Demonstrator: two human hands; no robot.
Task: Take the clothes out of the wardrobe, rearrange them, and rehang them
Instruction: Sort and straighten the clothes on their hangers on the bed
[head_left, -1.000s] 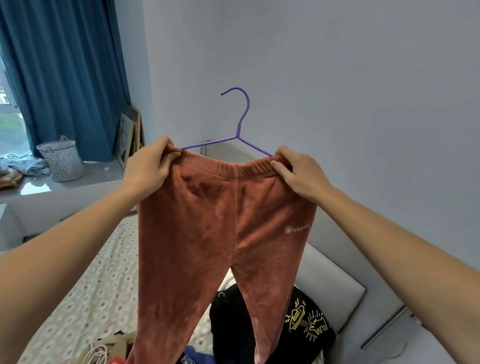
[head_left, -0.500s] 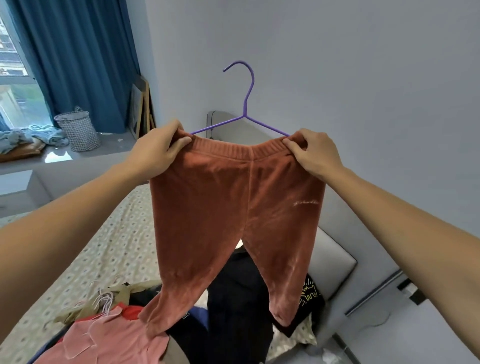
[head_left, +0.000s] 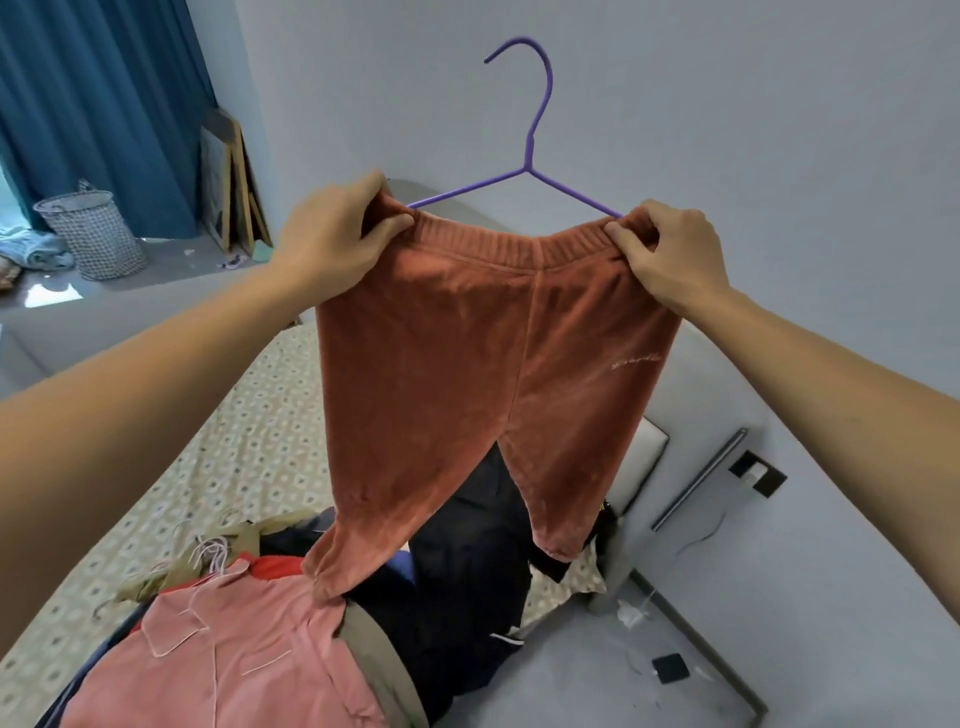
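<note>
We hold both arms outstretched, our left hand (head_left: 332, 244) and right hand (head_left: 675, 260) pinching the waistband (head_left: 514, 247) at its two ends.

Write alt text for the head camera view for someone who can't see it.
Two bare hands, left hand and right hand, hold up rust-brown pants by the waistband on a purple hanger against a pale wall. Below, a pile of clothes lies on a patterned bed.

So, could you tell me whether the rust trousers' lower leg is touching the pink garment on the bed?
Cannot tell: in the head view the trousers' cuff overlaps the pink garment, hiding any gap.
</note>
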